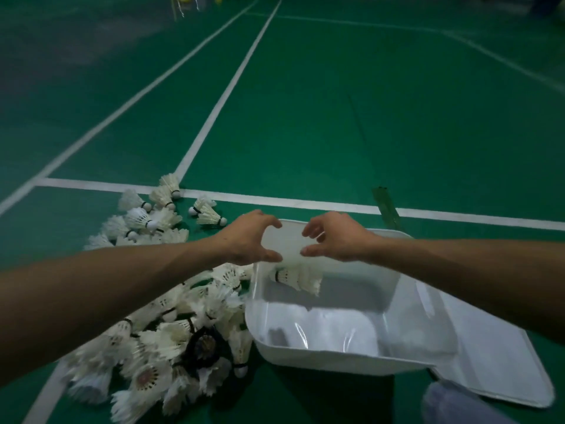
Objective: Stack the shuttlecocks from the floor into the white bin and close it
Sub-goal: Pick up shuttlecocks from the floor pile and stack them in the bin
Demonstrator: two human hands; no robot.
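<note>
Two hands, the left hand (249,240) and right hand (336,240), are held half-open over the bin (336,359), nothing plainly gripped. One stack (296,276) lies inside; shuttlecocks (171,338) are heaped left of it. Stacks should be laid flat, side by side.

You have a single view — the wide-angle camera on your head, looking forward and down along your own forearms (122,276). It sits close above your left hand (249,237), right hand (339,237) and the white bin (336,359), while the green court floor (336,117) runs away far ahead of you.
</note>
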